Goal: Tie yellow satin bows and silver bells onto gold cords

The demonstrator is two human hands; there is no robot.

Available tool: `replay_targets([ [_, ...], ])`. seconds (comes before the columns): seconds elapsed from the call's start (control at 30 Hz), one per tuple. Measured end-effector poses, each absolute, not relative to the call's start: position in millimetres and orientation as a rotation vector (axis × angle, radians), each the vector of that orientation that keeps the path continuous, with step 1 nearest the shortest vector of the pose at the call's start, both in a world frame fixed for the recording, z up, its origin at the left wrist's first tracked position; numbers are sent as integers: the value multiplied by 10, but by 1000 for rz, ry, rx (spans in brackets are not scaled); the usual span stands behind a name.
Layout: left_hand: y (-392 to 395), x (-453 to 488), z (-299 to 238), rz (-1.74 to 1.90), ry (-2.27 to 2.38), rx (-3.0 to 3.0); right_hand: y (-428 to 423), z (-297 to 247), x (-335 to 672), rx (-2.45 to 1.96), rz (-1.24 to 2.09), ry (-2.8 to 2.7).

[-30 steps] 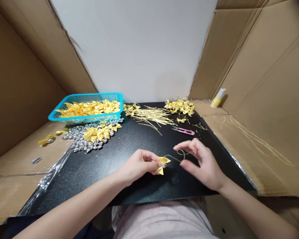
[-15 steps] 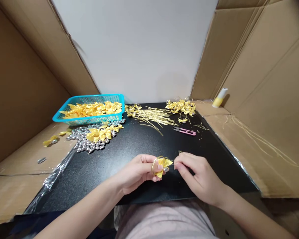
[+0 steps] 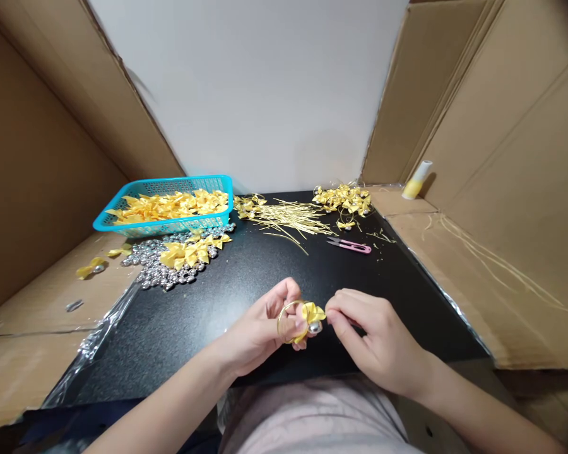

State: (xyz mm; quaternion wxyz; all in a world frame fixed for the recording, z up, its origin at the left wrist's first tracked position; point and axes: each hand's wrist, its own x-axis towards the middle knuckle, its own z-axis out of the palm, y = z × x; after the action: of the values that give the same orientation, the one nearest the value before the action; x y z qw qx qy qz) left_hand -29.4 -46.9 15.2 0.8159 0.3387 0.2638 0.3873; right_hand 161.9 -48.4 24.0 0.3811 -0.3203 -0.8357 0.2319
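Black surface (image 3: 246,277), teal basket (image 3: 163,184) of bows at far left. Near centre, my left hand (image 3: 260,331) has its grip clamped on a yellow bow (image 3: 312,311), with the gold cord (image 3: 280,318) looped round my fingers. My right hand (image 3: 373,337) has its grip pinched together on the cord's end at the bow's right edge; a silver bell (image 3: 315,326) sits just beneath.

The gold cord (image 3: 284,318) now loops the left hand (image 3: 260,331); right hand (image 3: 376,340) has closed in.

The gold cord's (image 3: 284,311) end is hidden inside the right hand's (image 3: 376,345) pinch.
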Motion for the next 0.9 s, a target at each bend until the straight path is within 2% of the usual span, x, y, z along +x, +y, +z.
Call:
replay_targets([
  [0.9,-521,-318,108,870,612,1045,-496,300,1698,-754,775,-2224],
])
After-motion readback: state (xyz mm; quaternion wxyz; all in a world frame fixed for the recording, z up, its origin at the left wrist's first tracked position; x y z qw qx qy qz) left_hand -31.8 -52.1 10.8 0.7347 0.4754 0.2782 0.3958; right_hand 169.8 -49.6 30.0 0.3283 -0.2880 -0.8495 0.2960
